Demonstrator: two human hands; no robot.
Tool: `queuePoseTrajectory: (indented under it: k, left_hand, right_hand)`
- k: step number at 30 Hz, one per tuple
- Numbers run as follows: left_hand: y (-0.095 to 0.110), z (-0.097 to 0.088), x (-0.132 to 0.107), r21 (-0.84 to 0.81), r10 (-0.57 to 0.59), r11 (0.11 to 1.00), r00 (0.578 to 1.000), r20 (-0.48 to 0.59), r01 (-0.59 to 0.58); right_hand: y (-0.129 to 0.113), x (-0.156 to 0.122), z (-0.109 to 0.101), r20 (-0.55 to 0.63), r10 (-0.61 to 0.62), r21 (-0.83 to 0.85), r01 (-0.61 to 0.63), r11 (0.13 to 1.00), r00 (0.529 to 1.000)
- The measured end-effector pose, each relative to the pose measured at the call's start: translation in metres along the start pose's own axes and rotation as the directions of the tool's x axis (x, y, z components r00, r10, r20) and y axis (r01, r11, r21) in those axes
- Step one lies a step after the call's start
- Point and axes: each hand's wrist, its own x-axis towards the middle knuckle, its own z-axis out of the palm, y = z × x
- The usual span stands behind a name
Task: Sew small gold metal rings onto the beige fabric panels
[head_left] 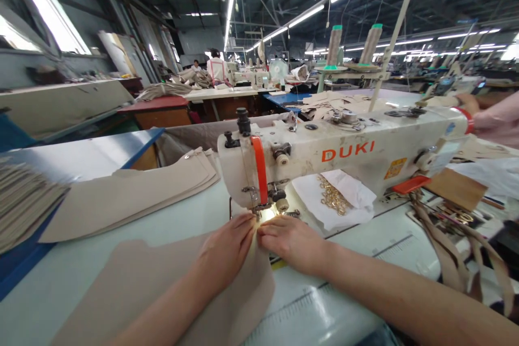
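Under the lit needle area of a white sewing machine (300, 157) lies the edge of a beige fabric panel (162, 286). My left hand (227, 246) rests on the panel, fingers pressed together and closed on its edge just left of the presser foot. From the right, my right hand (292, 240) pinches the same edge, its fingertips close to my left fingertips. What lies beneath the fingertips is hidden. The panel spreads toward me and to the left over the pale table (320, 308).
Left of the machine lie stacked beige panels (133, 194) and a thicker pile (24, 200). Behind the needle, gold-coloured rings (333, 194) sit on white paper (304, 194). Beige straps (446, 248) hang at right. Another person's hand (497, 121) is beside the machine's right end.
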Motion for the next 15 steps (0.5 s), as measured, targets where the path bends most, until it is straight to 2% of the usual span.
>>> queuePoseTrajectory:
  k: [5,9,12,13,15]
  left_hand:
    - [0.017,-0.012,-0.041,0.025,0.004,1.000,1.000,-0.029,-0.003]
    - [0.025,-0.023,-0.056,0.028,-0.088,0.996,0.996,-0.022,0.089]
    - [0.030,-0.037,-0.069,0.106,-0.130,0.984,0.984,-0.121,0.143]
    - [0.033,-0.042,-0.078,0.137,-0.115,0.981,0.981,-0.156,0.137]
    - [0.037,-0.049,-0.104,0.189,-0.015,0.981,0.987,-0.162,0.046]
  right_hand:
    - [-0.021,-0.003,0.004,-0.078,-0.168,0.024,0.170,0.985,0.983]
    - [-0.031,-0.004,0.005,-0.125,-0.227,0.024,0.232,0.972,0.966]
    - [-0.030,-0.006,0.006,-0.160,-0.233,0.030,0.241,0.970,0.959]
    - [-0.029,-0.006,0.006,-0.168,-0.232,0.031,0.240,0.970,0.958]
    - [-0.027,-0.007,0.006,-0.184,-0.225,0.035,0.235,0.971,0.957]
